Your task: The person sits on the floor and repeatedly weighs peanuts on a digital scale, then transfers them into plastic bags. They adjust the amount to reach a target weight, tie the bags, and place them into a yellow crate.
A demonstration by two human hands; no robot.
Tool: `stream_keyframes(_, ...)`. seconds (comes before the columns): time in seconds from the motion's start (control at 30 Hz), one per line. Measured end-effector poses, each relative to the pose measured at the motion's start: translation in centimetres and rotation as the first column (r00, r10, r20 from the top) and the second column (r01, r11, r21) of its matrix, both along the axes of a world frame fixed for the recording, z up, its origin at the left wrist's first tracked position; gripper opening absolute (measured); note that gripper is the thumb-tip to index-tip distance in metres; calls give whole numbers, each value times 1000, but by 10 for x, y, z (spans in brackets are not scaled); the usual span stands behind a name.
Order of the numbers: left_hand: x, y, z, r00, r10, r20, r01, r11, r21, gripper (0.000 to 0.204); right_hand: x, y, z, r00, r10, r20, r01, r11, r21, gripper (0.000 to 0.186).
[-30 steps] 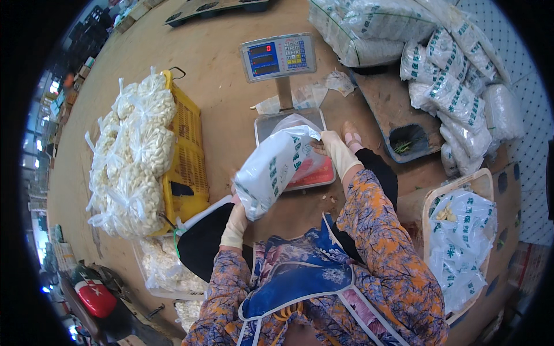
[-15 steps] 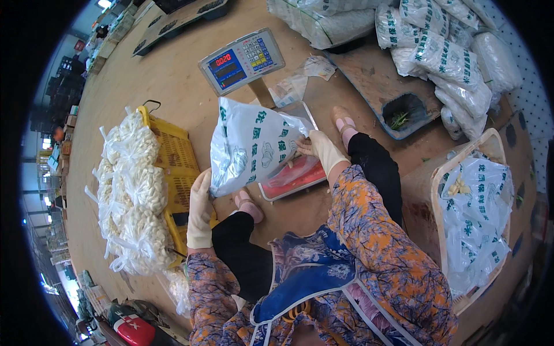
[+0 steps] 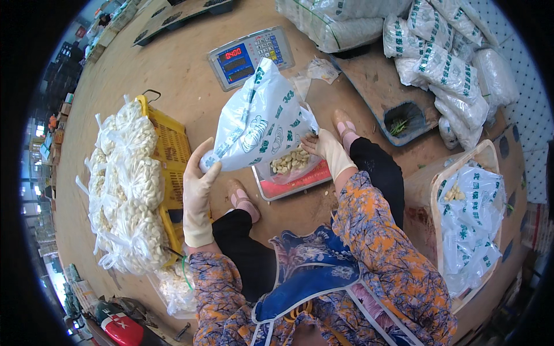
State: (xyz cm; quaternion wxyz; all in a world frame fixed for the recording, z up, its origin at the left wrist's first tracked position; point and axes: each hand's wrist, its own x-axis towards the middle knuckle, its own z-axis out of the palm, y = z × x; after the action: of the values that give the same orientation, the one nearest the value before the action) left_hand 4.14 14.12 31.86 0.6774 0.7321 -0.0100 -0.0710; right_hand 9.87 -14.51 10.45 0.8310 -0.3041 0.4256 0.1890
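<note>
A white plastic bag (image 3: 254, 130) with green print is tipped up, its mouth low toward a clear plastic bag. Garlic cloves (image 3: 289, 162) lie in that clear bag on the red pan of a digital scale (image 3: 314, 180). My left hand (image 3: 199, 187), in a pale glove, grips the white bag's lower left corner between thumb and fingers. My right hand (image 3: 330, 151), gloved with bare fingertips, pinches the bags' edges at the mouth; which layers it holds is hidden. Behind the white bag stands the scale's display (image 3: 251, 56), lit red.
Tied bags of garlic cloves (image 3: 130, 190) are piled against yellow crates (image 3: 173, 144) at left. A tub (image 3: 437, 230) at right holds a white printed bag and some cloves. Filled white bags (image 3: 444, 63) are stacked at the far right, near a dark tray (image 3: 381, 86).
The white bag has been tipped further, its upper end lifted and moved right. Cloves now show in the clear bag on the pan, and the scale's readout has changed.
</note>
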Motion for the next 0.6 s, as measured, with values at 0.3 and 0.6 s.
stream_keyframes(0.3, -6, 22, -6, 989, 135, 53, -128, 985, -119, 48, -11, 3, 31, 996, -41, 77, 41, 999, 11, 16)
stream_keyframes(0.6, -18, 56, -10, 970, 215, 117, -193, 966, -172, 45, -34, 3, 72, 971, 33, 236, -21, 999, -50, 15)
